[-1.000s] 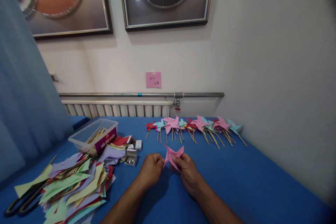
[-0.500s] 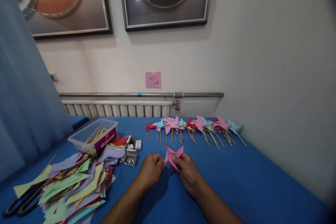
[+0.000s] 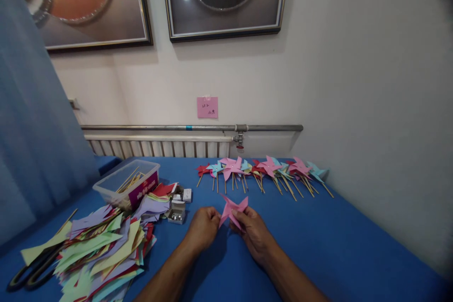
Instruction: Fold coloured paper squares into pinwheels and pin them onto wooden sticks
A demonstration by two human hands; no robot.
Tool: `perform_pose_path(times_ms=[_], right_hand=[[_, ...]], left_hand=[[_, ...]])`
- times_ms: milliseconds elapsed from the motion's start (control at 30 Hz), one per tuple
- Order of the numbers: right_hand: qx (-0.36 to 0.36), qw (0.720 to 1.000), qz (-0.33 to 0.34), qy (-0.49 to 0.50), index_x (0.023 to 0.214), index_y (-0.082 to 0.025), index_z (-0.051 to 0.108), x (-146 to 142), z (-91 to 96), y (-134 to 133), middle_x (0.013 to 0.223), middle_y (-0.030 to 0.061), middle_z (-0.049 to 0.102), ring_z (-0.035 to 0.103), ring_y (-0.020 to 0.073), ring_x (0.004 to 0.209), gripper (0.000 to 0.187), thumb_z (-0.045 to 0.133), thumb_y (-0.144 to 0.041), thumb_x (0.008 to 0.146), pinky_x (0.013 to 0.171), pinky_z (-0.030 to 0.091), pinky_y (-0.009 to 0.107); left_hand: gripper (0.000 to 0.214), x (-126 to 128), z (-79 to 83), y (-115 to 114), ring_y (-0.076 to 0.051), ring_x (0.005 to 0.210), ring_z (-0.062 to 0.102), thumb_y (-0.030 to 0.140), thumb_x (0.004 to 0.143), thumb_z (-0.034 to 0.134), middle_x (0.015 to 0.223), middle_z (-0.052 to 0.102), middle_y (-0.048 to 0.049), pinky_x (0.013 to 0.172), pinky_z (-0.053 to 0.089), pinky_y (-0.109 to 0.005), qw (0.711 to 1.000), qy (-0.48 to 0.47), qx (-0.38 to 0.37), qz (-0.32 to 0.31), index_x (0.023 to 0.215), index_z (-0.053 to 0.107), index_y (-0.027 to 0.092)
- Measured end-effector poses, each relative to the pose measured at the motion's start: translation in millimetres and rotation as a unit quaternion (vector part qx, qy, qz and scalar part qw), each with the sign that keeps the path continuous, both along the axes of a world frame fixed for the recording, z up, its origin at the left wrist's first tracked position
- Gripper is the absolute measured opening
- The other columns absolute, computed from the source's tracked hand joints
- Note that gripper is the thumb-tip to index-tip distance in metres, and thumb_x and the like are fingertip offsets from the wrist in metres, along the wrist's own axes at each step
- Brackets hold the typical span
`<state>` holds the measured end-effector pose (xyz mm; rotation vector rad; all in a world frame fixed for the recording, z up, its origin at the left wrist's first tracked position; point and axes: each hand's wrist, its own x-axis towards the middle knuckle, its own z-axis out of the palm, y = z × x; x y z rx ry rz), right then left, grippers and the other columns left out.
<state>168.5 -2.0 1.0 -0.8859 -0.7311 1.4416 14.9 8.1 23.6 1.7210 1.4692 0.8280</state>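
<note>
Only my view's nudged since prev, hold same: R hand (image 3: 256, 237) pinching pink paper pinwheel (image 3: 230, 207), L hand (image 3: 204, 228) curled beside, grip unclear.

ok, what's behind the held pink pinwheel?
Fingers of the right hand, partly visible beside a blade of the pink pinwheel. The paper covers the rest; whether anything else is there can't be seen.

Free tabletop (image 3: 339, 245) rightward, paper pile (image 3: 102, 255) blocking left, pinwheels (image 3: 231, 166) ahead, gap behind unclear
</note>
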Motion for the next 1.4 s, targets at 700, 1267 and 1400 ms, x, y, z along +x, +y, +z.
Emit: perform_pose_path(times_ms=[700, 1267, 1400], right_hand=[[-0.007, 1.000, -0.006, 0.009, 0.074, -0.019, 0.068, 1.6, 1.1, -1.8, 0.068, -0.0025, 0.066, 0.055, 0.0120, 0.063, 0.030, 0.091, -0.030, 0.057, 0.065, 0.048, 0.027], [-0.012, 1.000, -0.014, 0.008, 0.073, -0.019, 0.067, 1.0, 2.2, -2.4, 0.066, -0.0033, 0.064, 0.055, 0.0124, 0.062, 0.029, 0.090, -0.028, 0.057, 0.062, 0.045, 0.026], [-0.018, 0.999, -0.022, 0.016, 0.074, -0.019, 0.068, -0.1, 3.0, -2.2, 0.067, -0.0039, 0.064, 0.054, 0.0120, 0.061, 0.031, 0.091, -0.027, 0.055, 0.063, 0.045, 0.027]], left_hand=[[0.024, 1.5, -4.3, -1.2, -0.012, 0.058, 0.046, 0.015, 0.086, 0.049, 0.057, 0.050, 0.0032, 0.056, 0.028, -0.023, 1.000, -0.001, 0.014, -0.006, 0.063, 0.055, 0.017], [0.022, 3.2, -0.1, -5.8, -0.012, 0.060, 0.048, 0.012, 0.084, 0.051, 0.058, 0.054, 0.0038, 0.059, 0.029, -0.024, 0.999, 0.023, 0.043, 0.007, 0.064, 0.059, 0.016], [0.022, 2.7, -1.4, -6.6, -0.013, 0.061, 0.049, 0.014, 0.085, 0.051, 0.059, 0.055, 0.0030, 0.060, 0.028, -0.025, 0.997, 0.048, 0.054, 0.010, 0.067, 0.063, 0.016]])
